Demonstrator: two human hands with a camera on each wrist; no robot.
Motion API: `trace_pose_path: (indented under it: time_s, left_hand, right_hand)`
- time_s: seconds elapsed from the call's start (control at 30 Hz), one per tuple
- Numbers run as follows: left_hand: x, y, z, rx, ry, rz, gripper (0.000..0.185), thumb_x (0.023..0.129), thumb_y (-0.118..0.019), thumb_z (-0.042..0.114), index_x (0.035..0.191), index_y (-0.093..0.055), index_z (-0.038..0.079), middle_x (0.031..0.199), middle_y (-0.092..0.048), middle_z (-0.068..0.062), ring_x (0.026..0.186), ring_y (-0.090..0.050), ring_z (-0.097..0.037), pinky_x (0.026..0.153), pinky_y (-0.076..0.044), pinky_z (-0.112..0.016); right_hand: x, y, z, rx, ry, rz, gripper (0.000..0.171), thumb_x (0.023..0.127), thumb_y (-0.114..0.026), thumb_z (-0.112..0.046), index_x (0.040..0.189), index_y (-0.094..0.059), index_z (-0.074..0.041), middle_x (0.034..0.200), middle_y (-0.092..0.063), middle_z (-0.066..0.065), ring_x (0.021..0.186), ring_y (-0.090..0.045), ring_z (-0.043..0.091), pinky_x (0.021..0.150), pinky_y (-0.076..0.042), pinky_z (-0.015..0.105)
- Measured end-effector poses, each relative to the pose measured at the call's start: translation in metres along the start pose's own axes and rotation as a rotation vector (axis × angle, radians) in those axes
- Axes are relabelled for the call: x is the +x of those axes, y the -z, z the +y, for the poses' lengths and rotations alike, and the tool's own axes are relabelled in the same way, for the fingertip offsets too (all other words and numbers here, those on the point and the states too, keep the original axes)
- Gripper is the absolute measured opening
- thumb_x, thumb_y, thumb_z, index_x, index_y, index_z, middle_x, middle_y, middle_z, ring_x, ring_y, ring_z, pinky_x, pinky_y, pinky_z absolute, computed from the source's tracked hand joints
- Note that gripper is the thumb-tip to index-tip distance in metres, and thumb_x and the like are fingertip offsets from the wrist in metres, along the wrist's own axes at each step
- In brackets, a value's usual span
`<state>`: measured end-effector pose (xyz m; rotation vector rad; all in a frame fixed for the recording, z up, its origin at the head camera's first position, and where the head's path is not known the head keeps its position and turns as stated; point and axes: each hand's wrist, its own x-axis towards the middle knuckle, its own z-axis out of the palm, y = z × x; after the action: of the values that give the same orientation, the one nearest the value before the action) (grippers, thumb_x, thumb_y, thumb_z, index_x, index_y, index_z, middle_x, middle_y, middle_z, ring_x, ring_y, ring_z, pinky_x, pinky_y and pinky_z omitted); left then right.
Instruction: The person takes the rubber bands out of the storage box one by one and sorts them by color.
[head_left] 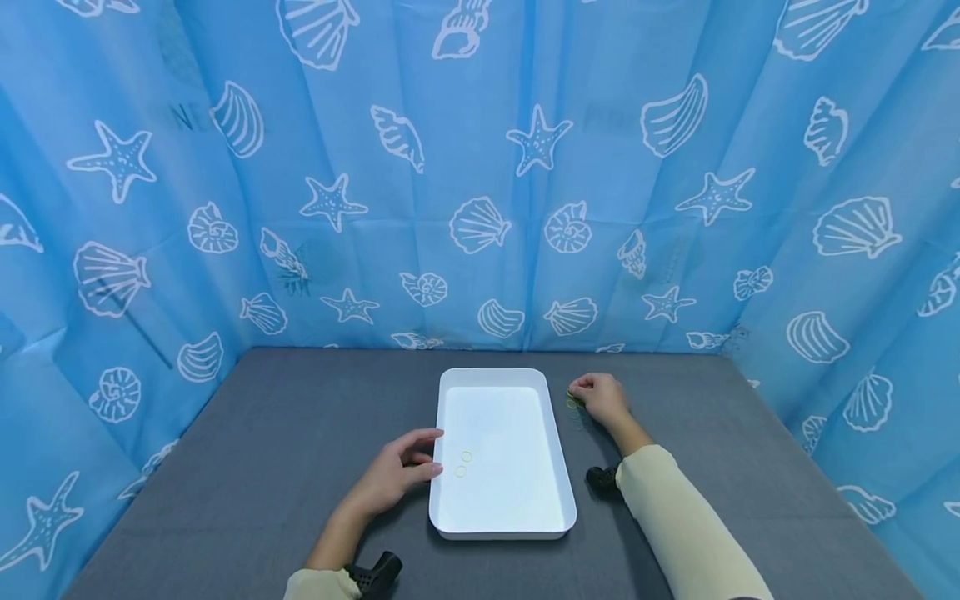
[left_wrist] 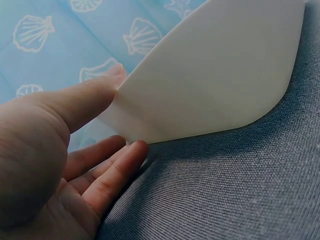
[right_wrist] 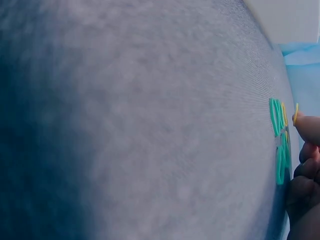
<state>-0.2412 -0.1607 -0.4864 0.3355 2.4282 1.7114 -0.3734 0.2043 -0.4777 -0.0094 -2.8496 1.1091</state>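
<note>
A white rectangular tray lies on the grey cloth-covered table; two small yellow rubber bands lie inside it near its left wall. My left hand rests open against the tray's left rim, thumb on the rim and fingers straight at its base; the tray wall fills the left wrist view. My right hand sits right of the tray's far corner, fingers curled, pinching a yellow rubber band. A small pile of green and yellow bands lies on the cloth beside its fingertips.
A blue curtain printed with shells and starfish closes off the back and both sides. Black wrist-camera mounts show by each forearm. Bare grey cloth extends left and right of the tray.
</note>
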Motion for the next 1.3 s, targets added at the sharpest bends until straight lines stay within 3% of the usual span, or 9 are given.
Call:
trace_pose_path:
  time_s: [0.33,0.6,0.83,1.07,1.3]
  left_hand:
    - [0.0,0.0,0.0,-0.014,-0.005,-0.001,0.051,0.089,-0.072,0.02,0.137,-0.055,0.013,0.133,-0.054,-0.013,0.098,-0.059,-0.021,0.079,-0.048,-0.034]
    - [0.0,0.0,-0.001,-0.027,-0.002,-0.001,0.051,0.089,-0.072,0.02,0.137,-0.055,0.012,0.133,-0.054,-0.014,0.098,-0.059,-0.022,0.079,-0.048,-0.035]
    - [0.001,0.0,-0.003,-0.014,0.002,0.0,0.051,0.089,-0.072,0.021,0.137,-0.055,0.013,0.133,-0.054,-0.013,0.098,-0.058,-0.022,0.08,-0.048,-0.035]
    - [0.001,0.0,-0.002,-0.008,0.008,0.011,0.051,0.09,-0.072,0.019,0.137,-0.054,0.013,0.134,-0.053,-0.014,0.097,-0.058,-0.021,0.08,-0.048,-0.036]
    - [-0.012,0.0,0.027,-0.014,0.007,-0.002,0.049,0.091,-0.069,0.011,0.137,-0.053,0.004,0.133,-0.053,-0.021,0.097,-0.058,-0.024,0.08,-0.048,-0.037]
  right_hand:
    - [0.001,-0.002,-0.004,-0.112,-0.014,-0.014,0.015,0.096,-0.063,-0.019,0.095,-0.073,-0.007,0.092,-0.069,0.005,0.083,-0.061,0.024,0.077,-0.045,0.046]
    - [0.003,-0.003,-0.003,-0.122,-0.008,-0.012,0.014,0.095,-0.064,-0.018,0.094,-0.072,-0.006,0.09,-0.068,0.005,0.082,-0.06,0.023,0.076,-0.045,0.045]
    - [0.003,-0.003,-0.002,-0.044,-0.023,-0.011,0.016,0.096,-0.063,-0.016,0.098,-0.071,-0.003,0.094,-0.068,0.009,0.085,-0.06,0.025,0.076,-0.045,0.044]
    - [0.0,0.002,-0.003,0.11,0.035,0.045,0.016,0.095,-0.064,-0.013,0.099,-0.071,0.0,0.092,-0.068,0.011,0.078,-0.057,0.023,0.068,-0.044,0.035]
    - [-0.004,0.007,-0.01,0.218,0.088,0.069,0.016,0.095,-0.064,-0.012,0.1,-0.071,0.001,0.087,-0.066,0.01,0.074,-0.052,0.019,0.064,-0.042,0.032]
